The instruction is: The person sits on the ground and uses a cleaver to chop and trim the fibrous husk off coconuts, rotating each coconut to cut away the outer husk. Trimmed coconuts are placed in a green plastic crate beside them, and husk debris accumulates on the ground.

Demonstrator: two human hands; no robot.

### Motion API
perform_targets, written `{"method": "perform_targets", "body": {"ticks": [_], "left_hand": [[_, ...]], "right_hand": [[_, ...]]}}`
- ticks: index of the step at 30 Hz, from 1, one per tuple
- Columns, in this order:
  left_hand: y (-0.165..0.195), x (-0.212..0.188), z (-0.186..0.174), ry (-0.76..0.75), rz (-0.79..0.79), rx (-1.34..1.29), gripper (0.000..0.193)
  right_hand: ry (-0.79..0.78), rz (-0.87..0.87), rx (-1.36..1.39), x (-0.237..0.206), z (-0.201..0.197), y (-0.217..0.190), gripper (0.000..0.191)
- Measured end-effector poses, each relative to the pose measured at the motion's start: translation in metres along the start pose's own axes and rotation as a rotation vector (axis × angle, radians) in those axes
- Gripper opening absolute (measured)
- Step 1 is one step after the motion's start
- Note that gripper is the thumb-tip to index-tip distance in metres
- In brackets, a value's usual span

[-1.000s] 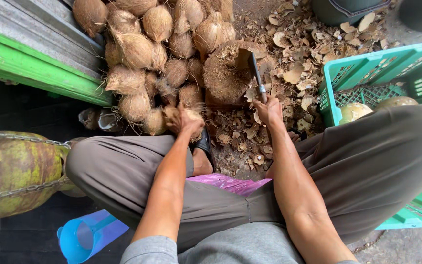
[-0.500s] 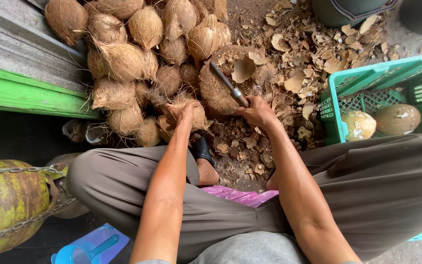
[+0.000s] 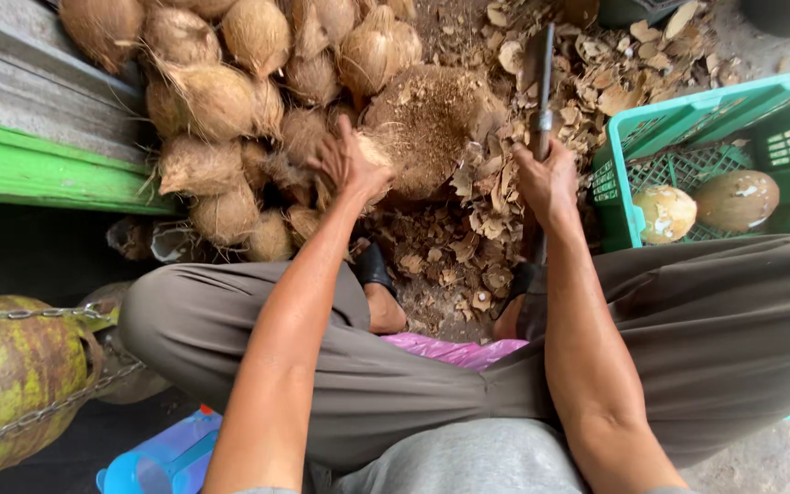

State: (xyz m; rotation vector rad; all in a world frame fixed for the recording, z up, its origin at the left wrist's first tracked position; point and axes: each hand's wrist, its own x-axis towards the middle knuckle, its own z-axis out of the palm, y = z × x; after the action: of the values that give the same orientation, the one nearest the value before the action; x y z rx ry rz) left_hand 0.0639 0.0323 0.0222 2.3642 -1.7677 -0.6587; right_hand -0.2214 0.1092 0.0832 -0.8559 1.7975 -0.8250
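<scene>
My left hand (image 3: 351, 165) grips a husked brown coconut (image 3: 372, 151) and holds it against a round wooden chopping block (image 3: 427, 123). My right hand (image 3: 546, 178) is shut on the handle of a long dark cleaver (image 3: 541, 78), whose blade points up and away over the shell scraps. A pile of husked coconuts (image 3: 221, 101) lies to the left of the block, close to my left hand.
Broken shell pieces (image 3: 468, 247) litter the ground between my legs. A green plastic crate (image 3: 688, 146) at right holds two peeled coconuts (image 3: 701, 206). A green-edged board (image 3: 38, 169) is at left, a chained green gas cylinder (image 3: 11, 375) and blue bottle (image 3: 162, 453) lower left.
My right hand swung the cleaver from lying across the block to upright beside it. My left hand shifted a coconut up against the block.
</scene>
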Motion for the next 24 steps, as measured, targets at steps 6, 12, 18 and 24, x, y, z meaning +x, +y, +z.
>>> {"method": "perform_targets", "body": {"ticks": [6, 12, 18, 24], "left_hand": [[0.01, 0.037, 0.016, -0.043, 0.462, 0.049, 0.163], [-0.004, 0.018, 0.032, -0.163, 0.665, -0.419, 0.152], [0.025, 0.013, 0.02, -0.271, 0.41, -0.683, 0.104], [0.052, 0.026, 0.048, 0.076, -0.092, -0.732, 0.071]], "right_hand": [[-0.181, -0.076, 0.237, -0.028, 0.02, -0.013, 0.021], [-0.195, -0.079, -0.018, -0.026, 0.02, 0.0, 0.022], [-0.196, -0.073, -0.135, -0.036, 0.027, -0.003, 0.017], [-0.032, -0.39, 0.145, -0.051, -0.003, -0.031, 0.014]]}}
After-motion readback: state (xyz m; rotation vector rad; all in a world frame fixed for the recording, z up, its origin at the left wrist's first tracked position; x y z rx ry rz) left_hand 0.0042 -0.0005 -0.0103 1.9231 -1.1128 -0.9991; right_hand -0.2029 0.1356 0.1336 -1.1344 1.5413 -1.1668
